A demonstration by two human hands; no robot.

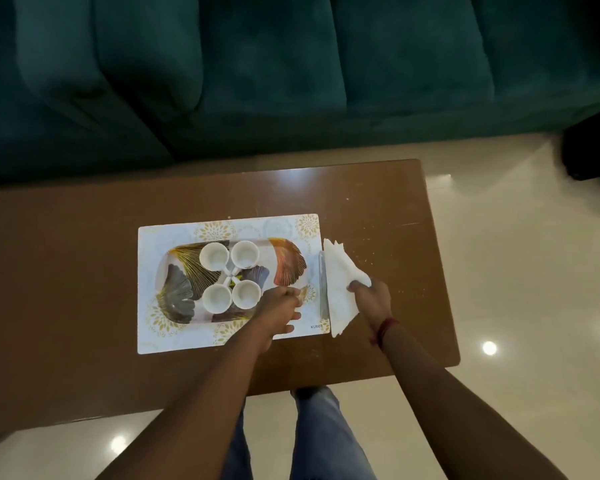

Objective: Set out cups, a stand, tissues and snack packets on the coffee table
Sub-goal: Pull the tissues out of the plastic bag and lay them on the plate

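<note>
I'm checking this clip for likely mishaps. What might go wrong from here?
1. The right hand grips the tissues by one end; the fanned stack may slide apart beside the clear stand.
2. The left hand is close to the nearest cup on the tray; a nudge might tip it.

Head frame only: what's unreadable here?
- Left hand: its back faces the head camera, covering the fingertips; gripping or just touching the tray is unclear.
- Stand: clear and edge-on, part covered by the tissues that the right hand pinches; its shape is unreadable.
- Cups: handles bunch at centre, too small to separate.
- Snack packets: none in view.
</note>
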